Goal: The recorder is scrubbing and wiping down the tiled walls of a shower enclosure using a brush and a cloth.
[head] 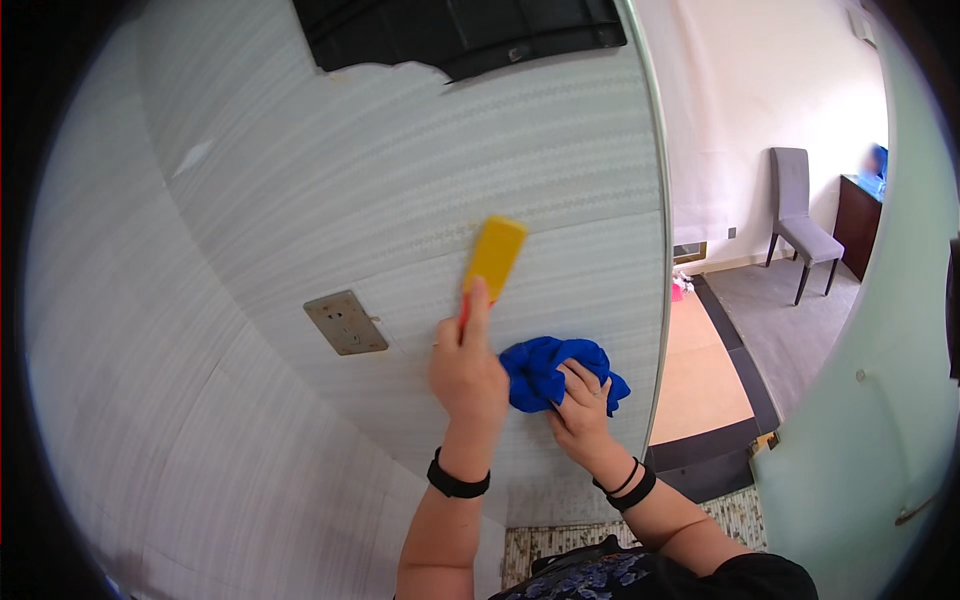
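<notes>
My left hand (469, 371) grips a yellow brush-like tool (496, 247) with a red part near my fingers; motion blurs it, so its exact kind is unclear. One finger lies extended along the tool's back, and its far end is at the light grey striped wall (420, 195). To the right, my right hand (581, 405) holds a bunched blue cloth (544, 367) against the same wall. Left of my hands, a stained wall socket (346, 322) is set in the wall. The tool's working face is hidden.
Overhead on the wall is a black panel (465, 34). A frosted glass door (847, 442) stands at the right, past the wall's edge strip (664, 225). Through the doorway are a grey chair (802, 217) and a dark wood cabinet (857, 225). Mosaic tiles (731, 514) cover the floor.
</notes>
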A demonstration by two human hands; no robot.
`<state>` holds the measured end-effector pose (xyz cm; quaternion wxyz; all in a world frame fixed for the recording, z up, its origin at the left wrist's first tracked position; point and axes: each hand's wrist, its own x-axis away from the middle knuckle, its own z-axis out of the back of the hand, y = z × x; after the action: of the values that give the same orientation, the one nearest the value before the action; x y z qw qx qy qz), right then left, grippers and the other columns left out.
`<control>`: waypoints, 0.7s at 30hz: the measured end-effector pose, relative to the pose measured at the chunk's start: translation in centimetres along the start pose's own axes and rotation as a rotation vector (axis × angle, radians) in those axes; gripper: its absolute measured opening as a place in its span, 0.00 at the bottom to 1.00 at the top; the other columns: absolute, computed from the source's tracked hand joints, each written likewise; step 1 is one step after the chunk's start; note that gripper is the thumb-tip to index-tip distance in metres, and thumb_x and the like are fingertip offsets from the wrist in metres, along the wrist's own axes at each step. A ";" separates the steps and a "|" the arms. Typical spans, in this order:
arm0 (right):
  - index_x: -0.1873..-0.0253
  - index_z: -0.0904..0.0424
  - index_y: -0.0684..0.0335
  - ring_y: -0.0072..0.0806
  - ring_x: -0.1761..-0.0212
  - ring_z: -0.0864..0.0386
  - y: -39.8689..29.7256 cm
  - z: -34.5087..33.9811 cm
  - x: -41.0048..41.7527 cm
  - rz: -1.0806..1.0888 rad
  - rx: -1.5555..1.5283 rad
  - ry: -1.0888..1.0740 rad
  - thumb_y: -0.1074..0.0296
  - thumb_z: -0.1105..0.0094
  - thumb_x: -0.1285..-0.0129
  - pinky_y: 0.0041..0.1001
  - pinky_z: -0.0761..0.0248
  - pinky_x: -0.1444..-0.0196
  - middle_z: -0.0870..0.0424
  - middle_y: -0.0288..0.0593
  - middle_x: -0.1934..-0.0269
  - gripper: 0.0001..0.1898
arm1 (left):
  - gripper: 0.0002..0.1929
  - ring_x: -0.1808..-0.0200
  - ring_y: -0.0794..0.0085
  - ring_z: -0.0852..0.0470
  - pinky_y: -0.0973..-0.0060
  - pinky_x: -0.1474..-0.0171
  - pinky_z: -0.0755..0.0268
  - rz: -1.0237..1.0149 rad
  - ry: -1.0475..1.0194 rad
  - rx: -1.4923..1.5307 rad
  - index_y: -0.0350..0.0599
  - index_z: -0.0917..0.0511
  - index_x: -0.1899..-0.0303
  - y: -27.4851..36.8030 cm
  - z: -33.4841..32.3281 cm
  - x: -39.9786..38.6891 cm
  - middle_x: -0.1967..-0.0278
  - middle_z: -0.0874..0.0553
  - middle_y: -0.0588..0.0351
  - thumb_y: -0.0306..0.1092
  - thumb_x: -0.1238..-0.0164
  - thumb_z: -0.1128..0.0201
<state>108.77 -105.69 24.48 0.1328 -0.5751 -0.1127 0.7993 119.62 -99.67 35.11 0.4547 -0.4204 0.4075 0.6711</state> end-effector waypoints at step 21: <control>0.51 0.23 0.57 0.41 0.43 0.30 1.1 1.5 1.3 0.014 -0.004 0.008 0.81 0.40 0.64 0.42 0.47 0.45 0.25 0.41 0.48 0.27 | 0.26 0.70 0.64 0.23 0.73 0.68 0.29 0.103 0.207 0.030 0.52 0.28 0.39 -1.1 1.0 0.2 0.71 0.25 0.54 0.20 0.40 0.45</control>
<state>106.82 -106.32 23.45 0.1267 -0.5792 -0.1097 0.7978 120.45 -98.39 35.08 0.3813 -0.4591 0.4832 0.6405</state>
